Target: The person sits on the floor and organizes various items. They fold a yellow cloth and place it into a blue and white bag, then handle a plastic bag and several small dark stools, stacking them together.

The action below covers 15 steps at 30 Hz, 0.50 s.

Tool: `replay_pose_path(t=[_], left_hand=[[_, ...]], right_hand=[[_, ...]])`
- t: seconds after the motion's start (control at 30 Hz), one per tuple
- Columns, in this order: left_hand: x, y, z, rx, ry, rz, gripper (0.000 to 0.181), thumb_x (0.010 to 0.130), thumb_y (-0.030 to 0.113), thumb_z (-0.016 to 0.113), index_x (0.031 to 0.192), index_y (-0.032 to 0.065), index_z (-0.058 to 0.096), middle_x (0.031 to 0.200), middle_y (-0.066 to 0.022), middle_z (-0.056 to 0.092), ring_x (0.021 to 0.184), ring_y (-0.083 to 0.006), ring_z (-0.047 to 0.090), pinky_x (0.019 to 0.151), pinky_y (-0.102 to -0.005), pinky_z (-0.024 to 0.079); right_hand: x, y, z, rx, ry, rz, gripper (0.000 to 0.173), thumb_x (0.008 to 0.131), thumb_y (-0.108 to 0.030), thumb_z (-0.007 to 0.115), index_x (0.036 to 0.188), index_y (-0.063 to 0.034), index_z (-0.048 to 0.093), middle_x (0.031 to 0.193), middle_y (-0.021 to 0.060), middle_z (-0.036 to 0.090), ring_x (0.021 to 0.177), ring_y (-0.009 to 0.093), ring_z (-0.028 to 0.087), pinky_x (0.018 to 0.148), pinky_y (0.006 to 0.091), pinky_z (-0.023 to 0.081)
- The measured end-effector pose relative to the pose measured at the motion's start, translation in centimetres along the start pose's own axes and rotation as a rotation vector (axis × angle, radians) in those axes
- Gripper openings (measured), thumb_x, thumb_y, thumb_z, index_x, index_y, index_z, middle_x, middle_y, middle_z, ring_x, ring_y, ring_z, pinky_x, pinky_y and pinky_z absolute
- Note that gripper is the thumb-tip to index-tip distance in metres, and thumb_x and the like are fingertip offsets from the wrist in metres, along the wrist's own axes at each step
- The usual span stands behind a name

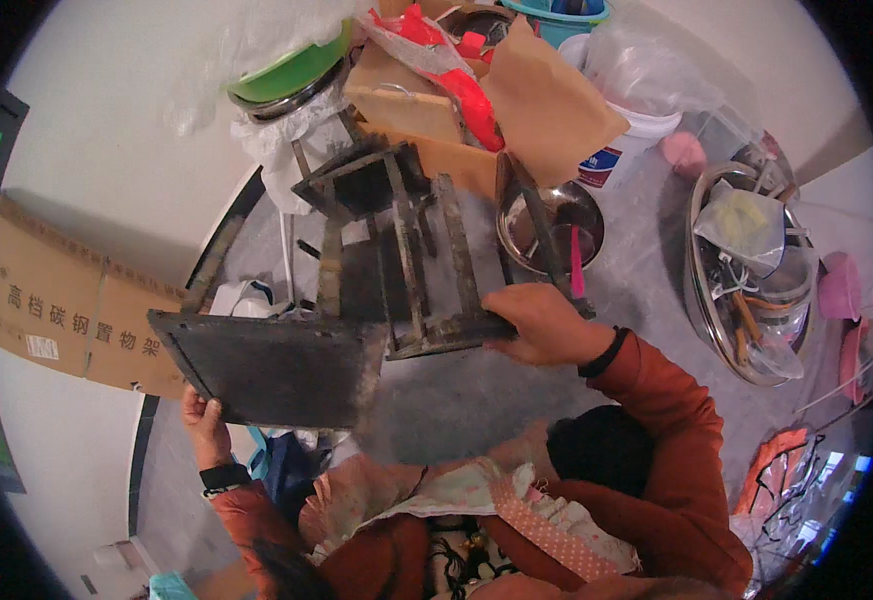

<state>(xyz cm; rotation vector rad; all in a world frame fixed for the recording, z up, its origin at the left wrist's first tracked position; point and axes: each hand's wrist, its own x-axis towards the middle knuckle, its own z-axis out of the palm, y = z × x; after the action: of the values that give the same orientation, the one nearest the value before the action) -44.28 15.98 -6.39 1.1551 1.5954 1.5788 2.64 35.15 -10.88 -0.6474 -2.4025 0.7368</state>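
Note:
My left hand grips the near left edge of a flat dark panel, which looks like a worn wooden stool or table top with legs beyond it. My right hand closes around the near end of a dark, stained wooden frame, whose legs and bars reach away from me. I cannot tell whether panel and frame are joined. Beyond them is a smaller dark seat-like piece, tilted. Behind the frame, a round metal basin with a pink-handled utensil sits on the grey floor.
A large cardboard box with printing leans at the left wall. A green basin stands far left. Cardboard boxes and a white bucket are at the back. An oval metal tub holding bagged utensils is at the right.

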Motion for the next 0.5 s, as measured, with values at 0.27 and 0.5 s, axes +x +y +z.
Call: replay_pose_path(t=[0.27, 0.5], left_hand=[[0.2, 0.3, 1.2, -0.169, 0.206, 0.035, 0.045, 0.082, 0.018, 0.065, 0.122, 0.0042, 0.049, 0.119, -0.0057, 0.057, 0.108, -0.0189, 0.053, 0.098, -0.0339, 0.036], [0.2, -2.6, 3.4, -0.393, 0.234, -0.223, 0.038, 0.085, 0.014, 0.061, 0.120, 0.0058, 0.051, 0.120, -0.0047, 0.056, 0.112, -0.0191, 0.049, 0.101, -0.0356, 0.033]], right_hand=[[0.2, -0.2, 2.4, 0.214, -0.085, 0.320, 0.046, 0.072, -0.023, 0.072, 0.106, 0.0010, 0.054, 0.091, 0.0231, 0.061, 0.086, 0.040, 0.058, 0.073, 0.0414, 0.046], [-0.5, 4.1, 8.4, 0.899, -0.128, 0.825, 0.044, 0.074, -0.018, 0.072, 0.109, 0.0033, 0.055, 0.100, 0.0129, 0.061, 0.091, 0.025, 0.059, 0.081, 0.0360, 0.045]])
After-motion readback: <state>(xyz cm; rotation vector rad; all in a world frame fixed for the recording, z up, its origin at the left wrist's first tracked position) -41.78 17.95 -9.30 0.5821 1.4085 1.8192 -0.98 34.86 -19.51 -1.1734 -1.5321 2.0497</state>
